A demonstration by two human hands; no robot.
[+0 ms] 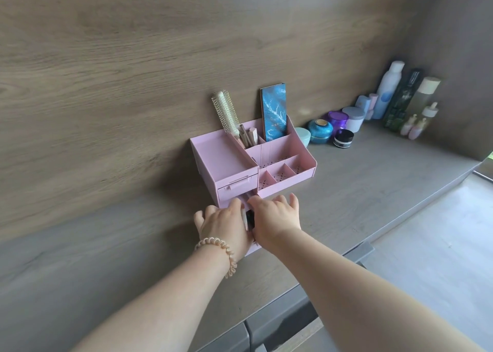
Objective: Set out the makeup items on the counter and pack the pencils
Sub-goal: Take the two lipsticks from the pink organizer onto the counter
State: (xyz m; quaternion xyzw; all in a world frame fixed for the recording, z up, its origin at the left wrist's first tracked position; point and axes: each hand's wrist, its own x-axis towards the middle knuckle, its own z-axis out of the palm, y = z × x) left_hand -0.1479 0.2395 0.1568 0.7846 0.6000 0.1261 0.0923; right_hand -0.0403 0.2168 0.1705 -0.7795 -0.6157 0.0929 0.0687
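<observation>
Both hands' grip is hidden: left hand [222, 225] and right hand [274, 215] reach into the pink organizer's [269, 165] pulled-out lower drawer [252, 249] on the table [360, 181], where light, slippery makeup sticks likely want pinching mid-barrel.

Both arms reach forward, hands side by side, palms down. Left hand [222, 225] fingers curled, grip unclear; right hand [274, 215] fingers spread, thumb inward.
</observation>
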